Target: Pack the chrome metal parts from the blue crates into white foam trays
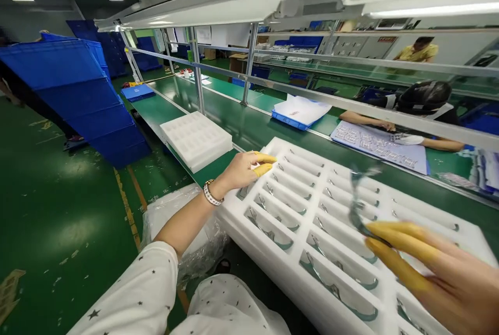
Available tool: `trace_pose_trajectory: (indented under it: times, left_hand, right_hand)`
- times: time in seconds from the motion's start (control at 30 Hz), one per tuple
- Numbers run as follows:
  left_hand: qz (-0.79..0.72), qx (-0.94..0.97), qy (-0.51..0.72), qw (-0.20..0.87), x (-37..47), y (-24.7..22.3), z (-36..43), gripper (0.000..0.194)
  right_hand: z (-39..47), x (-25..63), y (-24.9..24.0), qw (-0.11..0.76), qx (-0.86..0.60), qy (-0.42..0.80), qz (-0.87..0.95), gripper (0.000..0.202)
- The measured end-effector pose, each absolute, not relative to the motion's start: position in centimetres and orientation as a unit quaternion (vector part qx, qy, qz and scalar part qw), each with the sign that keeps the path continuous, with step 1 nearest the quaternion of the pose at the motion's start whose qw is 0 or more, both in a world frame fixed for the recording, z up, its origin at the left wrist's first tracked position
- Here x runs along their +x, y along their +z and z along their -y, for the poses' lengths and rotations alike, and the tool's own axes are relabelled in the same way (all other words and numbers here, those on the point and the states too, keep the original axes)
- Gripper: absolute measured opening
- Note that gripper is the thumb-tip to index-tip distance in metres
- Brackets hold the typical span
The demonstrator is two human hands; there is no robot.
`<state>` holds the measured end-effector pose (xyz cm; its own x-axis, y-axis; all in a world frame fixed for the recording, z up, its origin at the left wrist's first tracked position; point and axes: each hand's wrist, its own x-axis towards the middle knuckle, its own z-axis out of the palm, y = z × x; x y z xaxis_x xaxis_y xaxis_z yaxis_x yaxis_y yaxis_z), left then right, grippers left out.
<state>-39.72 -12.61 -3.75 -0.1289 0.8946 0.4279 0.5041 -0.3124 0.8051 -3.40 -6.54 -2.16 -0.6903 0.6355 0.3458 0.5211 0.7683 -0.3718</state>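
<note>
My right hand [444, 275] pinches a blurred, curved piece [355, 214] by its end, likely sparing its surface; my left hand [242, 170], thumb and fingers parted, is at the slotted foam tray [253, 246].

Right hand [432, 267] — blurred — holds curved part [356, 202].

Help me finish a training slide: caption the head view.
Yellow-tipped right hand holds a curved dark-teal piece above a slotted white foam tray, the left hand near its edge.
</note>
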Motion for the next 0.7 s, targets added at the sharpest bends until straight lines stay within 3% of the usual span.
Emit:
trace_pose_trajectory:
  times: [0.1, 0.2, 0.47, 0.7]
  left_hand:
    - [-0.561, 0.613, 0.525, 0.183, -40.8, -4.3, 11.0, 0.024]
    - [-0.579, 0.585, 0.535, 0.192, -43.3, -6.3, 9.8, 0.024]
    - [-0.614, 0.549, 0.505, 0.256, -48.8, -10.2, 5.1, 0.03]
    - [-0.577, 0.596, 0.482, 0.283, -46.3, -10.6, -0.6, 0.046]
  right_hand:
    - [4.3, -10.1, -1.9, 0.323, -0.231, 0.145, 0.906, 0.032]
    - [1.4, -16.3, -3.2, 0.34, -0.226, 0.142, 0.902, 0.033]
    - [-3.3, -26.0, -9.1, 0.238, -0.316, 0.11, 0.912, 0.036]
    - [-1.4, -25.7, -8.7, 0.111, -0.38, 0.069, 0.916, 0.03]
